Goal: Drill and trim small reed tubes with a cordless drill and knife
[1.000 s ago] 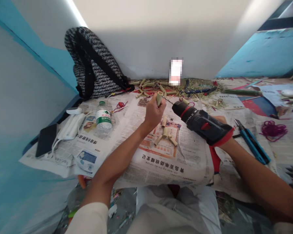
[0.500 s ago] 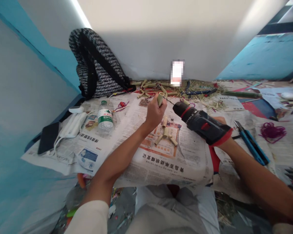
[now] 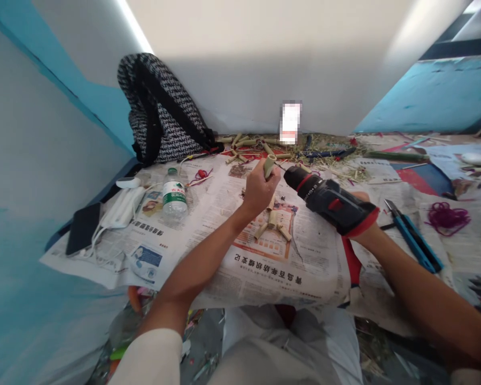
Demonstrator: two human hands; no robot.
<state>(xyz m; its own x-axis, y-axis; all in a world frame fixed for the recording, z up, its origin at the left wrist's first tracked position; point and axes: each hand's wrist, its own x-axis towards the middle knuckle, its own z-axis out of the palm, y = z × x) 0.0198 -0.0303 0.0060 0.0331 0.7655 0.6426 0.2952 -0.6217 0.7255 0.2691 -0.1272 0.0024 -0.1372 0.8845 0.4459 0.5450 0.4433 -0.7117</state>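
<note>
My left hand [image 3: 257, 188] is closed round a short bamboo tube [image 3: 269, 164], held upright above the newspaper-covered table [image 3: 264, 267]. My right hand [image 3: 363, 216] grips a black and red cordless drill [image 3: 328, 200]; most of that hand is hidden behind the tool. The drill's bit points left and meets the side of the tube. Several cut bamboo pieces [image 3: 272, 222] lie on the newspaper just below my left hand.
A blue utility knife [image 3: 412, 240] lies right of the drill, purple string [image 3: 449, 216] beyond it. A water bottle [image 3: 174, 198], a white power bank [image 3: 122, 206] and a dark phone [image 3: 82, 227] sit at left. A patterned backpack [image 3: 160, 117] leans on the wall. More bamboo offcuts [image 3: 244, 144] litter the far edge.
The view has shifted slightly. My left hand has tilted the bamboo tube a little to the right; the drill stays against it.
</note>
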